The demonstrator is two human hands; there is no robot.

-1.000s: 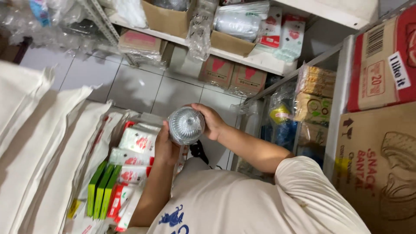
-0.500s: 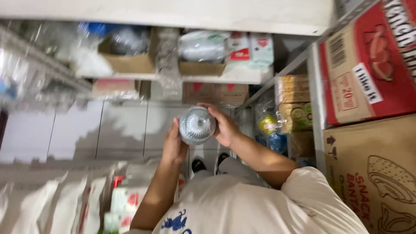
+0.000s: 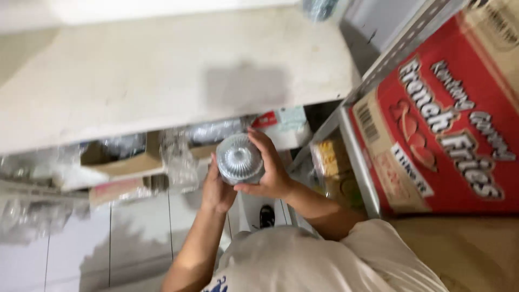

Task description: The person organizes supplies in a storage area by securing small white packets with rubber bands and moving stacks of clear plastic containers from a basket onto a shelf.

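Both my hands hold a round stack of shiny silver foil cups [image 3: 239, 158] in clear wrap, at chest height in the middle of the view. My left hand [image 3: 217, 189] cups it from below and the left. My right hand [image 3: 272, 172] wraps around its right side, fingers curled over the top edge. Just behind the stack runs the front edge of a white shelf board [image 3: 178, 75].
Brown cardboard boxes [image 3: 121, 159] and clear plastic bags [image 3: 178, 159] sit on the shelf under the board. A large red carton [image 3: 443, 130] stands on a metal rack to the right, yellow packets [image 3: 330, 159] beside it. White floor tiles [image 3: 135, 238] lie below.
The view has tilted upward: the packets and sacks on the floor have left the frame and the white shelf board now fills the top. The foil stack stays in both hands.
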